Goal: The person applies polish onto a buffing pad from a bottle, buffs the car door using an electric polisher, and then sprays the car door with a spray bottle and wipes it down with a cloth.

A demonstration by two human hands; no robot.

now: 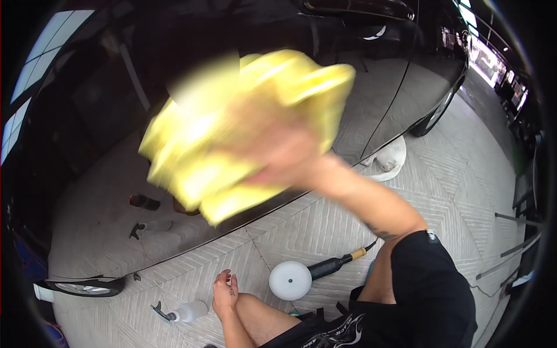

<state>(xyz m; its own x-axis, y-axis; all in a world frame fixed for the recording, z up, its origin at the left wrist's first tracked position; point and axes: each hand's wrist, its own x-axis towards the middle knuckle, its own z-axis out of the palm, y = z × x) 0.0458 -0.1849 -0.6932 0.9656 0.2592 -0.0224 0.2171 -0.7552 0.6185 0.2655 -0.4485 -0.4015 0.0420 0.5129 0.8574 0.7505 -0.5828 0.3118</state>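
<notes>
My right hand (278, 142), blurred by motion, is pressed into a yellow cloth (232, 174) in front of the glossy black side of a car (371, 64). The cloth is bunched around the fingers and spreads wide on both sides. Whether it touches the panel everywhere is hard to tell. Down by my knee, my left hand (225, 294) rests with loosely bent fingers a little apart and nothing in it. To its left a white spray bottle (188, 311) lies on its side on the floor. Right of it lies a black polisher (325, 268) with a round white pad (290, 280).
Ridged grey floor tiles (249, 249) run beneath the car. Its wheels (438, 116) show at both ends. A white, animal-like shape (387, 162) lies by the car's lower edge. Dark stands or racks (516, 232) stand at right. Bottles appear reflected in the panel.
</notes>
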